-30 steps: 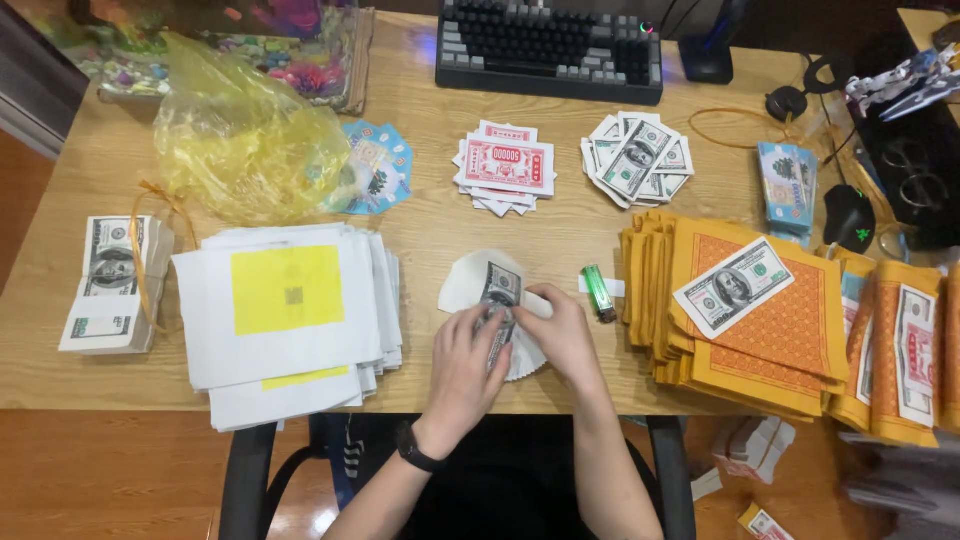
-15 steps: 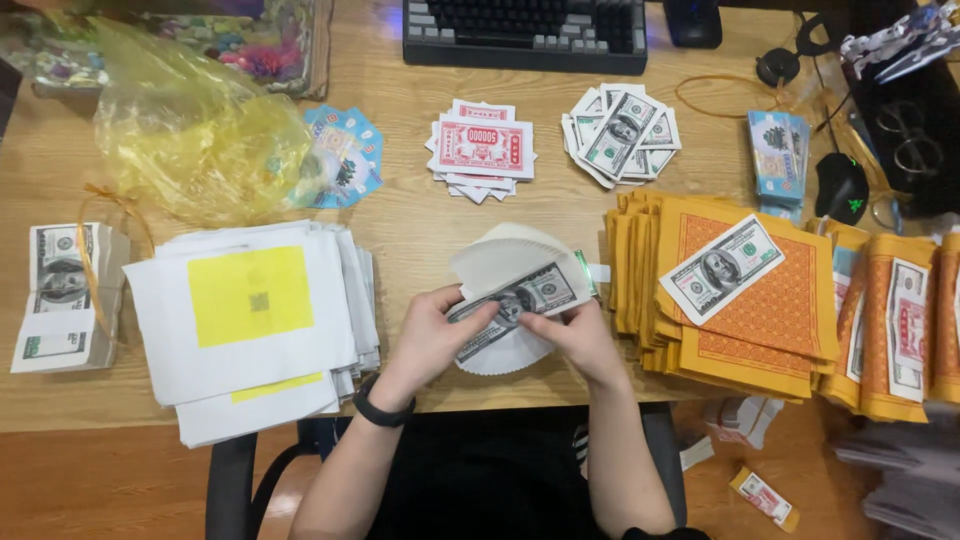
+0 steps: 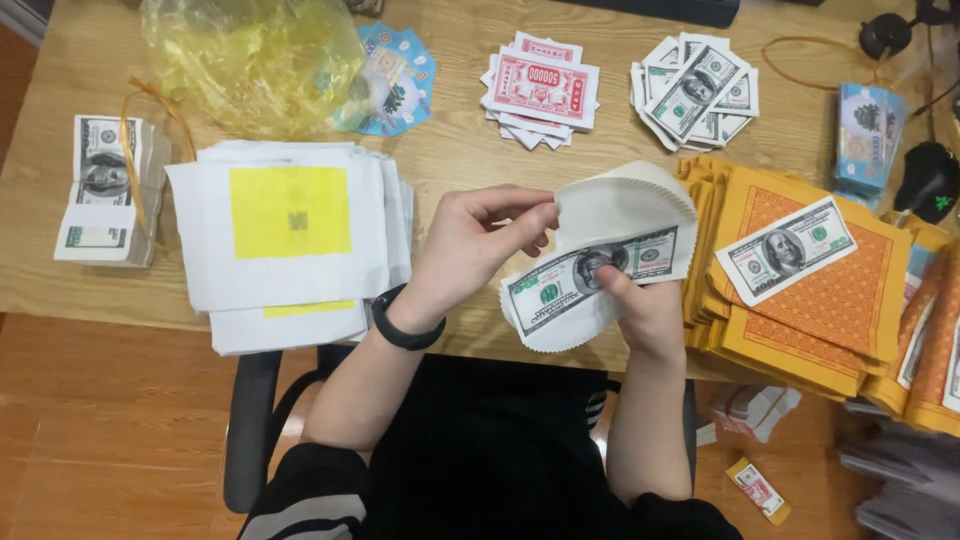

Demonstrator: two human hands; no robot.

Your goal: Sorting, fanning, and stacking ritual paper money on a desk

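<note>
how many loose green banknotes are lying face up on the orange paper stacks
1 fully shown: a green banknote on top of the nearest orange stack. Slivers at the right edge may be more, cropped.

Even, fairly bright indoor light falls from above, so the wooden counter [image 3: 470, 160] shows only soft, short shadows beside the paper stacks. The yellow plastic bag [image 3: 250, 60] carries pale glare patches. Focus is sharp at centre, while the frame's right edge looks slightly smeared and darker.

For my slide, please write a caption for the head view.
Both hands hold a round white paper stack with one banknote.
</note>
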